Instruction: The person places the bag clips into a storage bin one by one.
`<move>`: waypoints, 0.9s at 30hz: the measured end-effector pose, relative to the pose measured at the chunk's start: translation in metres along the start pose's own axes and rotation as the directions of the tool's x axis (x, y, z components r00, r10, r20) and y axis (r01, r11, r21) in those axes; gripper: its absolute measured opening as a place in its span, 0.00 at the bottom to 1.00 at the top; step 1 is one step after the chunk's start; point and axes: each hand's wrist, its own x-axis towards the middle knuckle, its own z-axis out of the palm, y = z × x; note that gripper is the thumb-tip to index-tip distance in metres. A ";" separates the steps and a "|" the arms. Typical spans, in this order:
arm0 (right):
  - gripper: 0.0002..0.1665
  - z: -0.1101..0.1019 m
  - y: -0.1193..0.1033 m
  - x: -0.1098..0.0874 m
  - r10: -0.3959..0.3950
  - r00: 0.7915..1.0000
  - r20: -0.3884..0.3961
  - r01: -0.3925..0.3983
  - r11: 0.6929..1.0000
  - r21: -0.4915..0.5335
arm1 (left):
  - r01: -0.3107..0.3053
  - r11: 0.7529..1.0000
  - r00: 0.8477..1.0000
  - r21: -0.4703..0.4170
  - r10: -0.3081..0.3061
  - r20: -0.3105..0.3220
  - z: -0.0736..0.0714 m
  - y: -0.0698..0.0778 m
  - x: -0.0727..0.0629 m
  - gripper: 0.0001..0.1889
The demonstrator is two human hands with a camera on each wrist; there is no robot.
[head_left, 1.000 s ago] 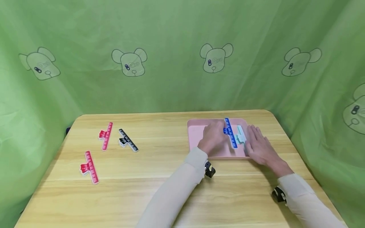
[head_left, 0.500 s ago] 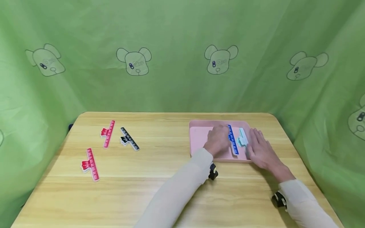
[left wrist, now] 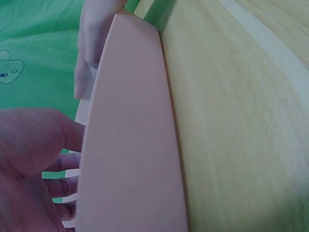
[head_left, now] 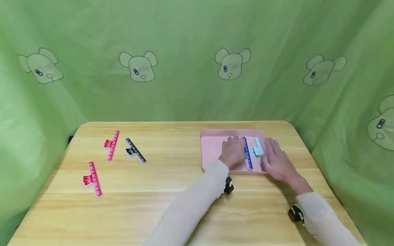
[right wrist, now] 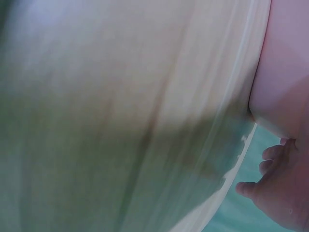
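Observation:
In the head view my left hand (head_left: 234, 150) reaches into the pink tray (head_left: 210, 169) and holds a blue piano-key clip (head_left: 248, 158) by its left side. The clip lies low in the tray, its handle hidden by the fingers. To its right is a pale mint clip (head_left: 257, 147). My right hand (head_left: 278, 162), fingers straight, rests along the tray's right rim. The left wrist view shows my left hand (left wrist: 34, 169) behind the tray wall (left wrist: 130, 125), with the right hand (left wrist: 94, 38) beyond. In the right wrist view, the right hand (right wrist: 280, 188) is beside the tray (right wrist: 282, 63).
Two red piano-key clips (head_left: 113, 146) and a black one (head_left: 135, 150) lie on the left of the wooden table (head_left: 172, 191). A green curtain (head_left: 184, 99) with bear-head drawings surrounds the table at the back and sides.
My left hand has lowered the blue clip into the tray, beside the mint one. The right hand stays at the tray's right rim. The head view has shifted slightly.

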 end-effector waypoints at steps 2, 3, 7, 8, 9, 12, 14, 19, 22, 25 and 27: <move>0.41 0.002 0.001 -0.001 0.005 1.000 0.012 -0.005 1.000 -0.001 | -0.002 1.000 1.000 0.004 0.002 0.004 0.003 0.002 -0.001 0.17; 0.41 0.003 0.001 -0.002 0.007 1.000 0.013 -0.007 1.000 -0.007 | -0.002 1.000 1.000 0.004 0.002 0.001 0.005 0.002 -0.001 0.18; 0.41 0.002 0.001 0.000 0.008 1.000 0.006 -0.007 1.000 -0.013 | -0.005 1.000 1.000 0.012 0.005 -0.025 0.008 0.007 0.000 0.21; 0.41 0.002 0.001 0.000 0.008 1.000 0.001 -0.008 1.000 -0.012 | -0.003 1.000 1.000 0.013 0.003 -0.028 0.008 0.008 0.000 0.22; 0.41 0.001 0.000 0.000 0.008 1.000 -0.003 -0.008 1.000 -0.010 | 0.000 1.000 1.000 0.016 0.000 -0.030 0.009 0.009 0.001 0.23; 0.42 0.002 0.000 -0.001 0.008 1.000 -0.004 -0.008 1.000 -0.005 | 0.015 1.000 1.000 0.019 -0.015 -0.014 0.010 0.012 0.001 0.25; 0.42 0.001 0.000 -0.001 0.007 1.000 -0.006 -0.007 1.000 -0.005 | 0.024 0.999 1.000 0.021 -0.024 -0.007 0.010 0.013 0.002 0.26; 0.42 0.000 -0.001 -0.001 0.007 1.000 -0.009 -0.007 1.000 -0.003 | 0.033 0.999 0.999 0.029 -0.033 -0.007 0.010 0.014 0.001 0.27; 0.42 0.000 -0.002 -0.001 0.009 1.000 -0.006 -0.009 1.000 -0.002 | 0.035 0.999 0.999 0.032 -0.035 -0.012 0.010 0.014 0.001 0.26; 0.42 0.001 -0.002 -0.001 0.013 1.000 -0.001 -0.013 1.000 0.001 | 0.038 0.999 0.999 0.033 -0.038 -0.018 0.011 0.015 0.000 0.26; 0.42 0.001 -0.002 -0.001 0.015 1.000 -0.002 -0.015 1.000 0.003 | 0.041 0.999 0.999 0.034 -0.041 -0.025 0.011 0.015 -0.001 0.26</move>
